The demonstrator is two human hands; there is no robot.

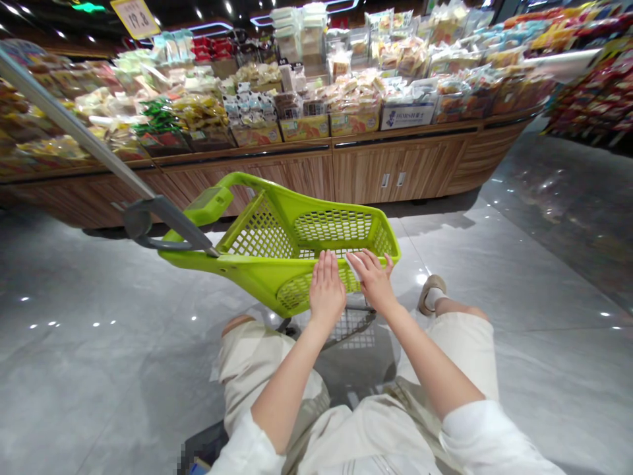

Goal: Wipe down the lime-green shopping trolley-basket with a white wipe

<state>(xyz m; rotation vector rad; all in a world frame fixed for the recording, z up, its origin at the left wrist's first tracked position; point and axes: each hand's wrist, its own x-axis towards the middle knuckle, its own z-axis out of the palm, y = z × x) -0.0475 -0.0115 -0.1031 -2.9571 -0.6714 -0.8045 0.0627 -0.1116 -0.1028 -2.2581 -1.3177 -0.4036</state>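
In front of me stands a lime-green shopping cart [247,260] with perforated basket walls. My left hand [328,290] lies flat over its near rim, fingers stretched out together, with nothing seen in it. Just to the right, my right hand [376,280] bends over the same rim close to the front corner. A thin white piece, like a folded tissue or wipe [354,266], shows at the inner edge of that hand, held against the rim. The part under the palm and fingers is hidden.
A wood-fronted display counter [395,165] piled with packaged foods runs behind the cart. A grey metal pole [84,125] slants down to the cart's handle end. A price sign [136,18] hangs at upper left. Glossy grey tiles [123,369] make up the floor.
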